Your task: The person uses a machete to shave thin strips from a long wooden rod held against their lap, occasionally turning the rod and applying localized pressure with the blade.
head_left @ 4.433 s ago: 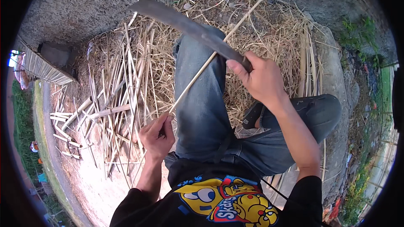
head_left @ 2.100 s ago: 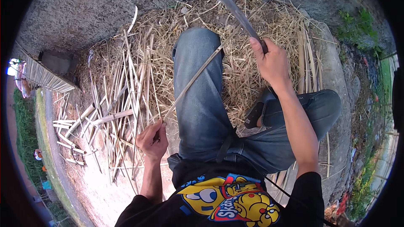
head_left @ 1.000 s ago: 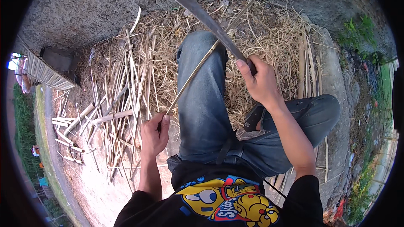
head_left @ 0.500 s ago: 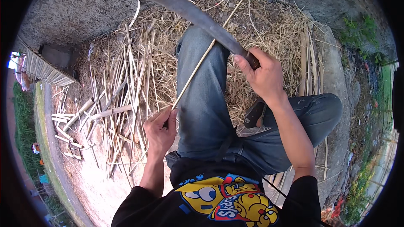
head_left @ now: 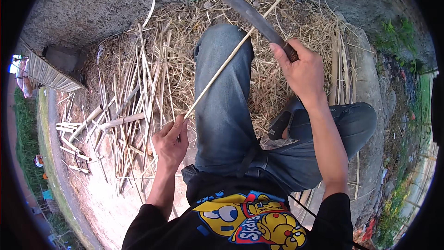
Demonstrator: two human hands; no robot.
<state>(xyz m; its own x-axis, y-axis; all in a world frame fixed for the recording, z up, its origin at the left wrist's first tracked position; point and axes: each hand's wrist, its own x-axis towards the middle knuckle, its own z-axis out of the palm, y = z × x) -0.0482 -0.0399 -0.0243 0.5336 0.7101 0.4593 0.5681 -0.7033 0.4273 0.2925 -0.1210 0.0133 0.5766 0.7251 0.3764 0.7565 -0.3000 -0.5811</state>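
Observation:
My right hand (head_left: 303, 71) is wrapped round the dark handle of a machete (head_left: 247, 11). Its long curved blade slants up and left, and the tip runs past the upper edge of the picture. In my left hand (head_left: 171, 142), the lower end of a thin bamboo strip (head_left: 222, 67) is pinched between thumb and fingers. The strip slopes up to the right across my raised knee. Its upper part passes by the blade; I cannot tell whether the two touch.
Split bamboo pieces (head_left: 143, 81) lie in a loose pile at the left. Shavings (head_left: 273, 83) cover the ground around my legs. A rough concrete wall (head_left: 106, 7) rises at the far side. More strips (head_left: 340, 69) lie along the right.
My right hand has moved right and slightly down, with the machete blade shifting right and up. My left hand has drawn slightly left with the bamboo strip, which now lies at a lower slant.

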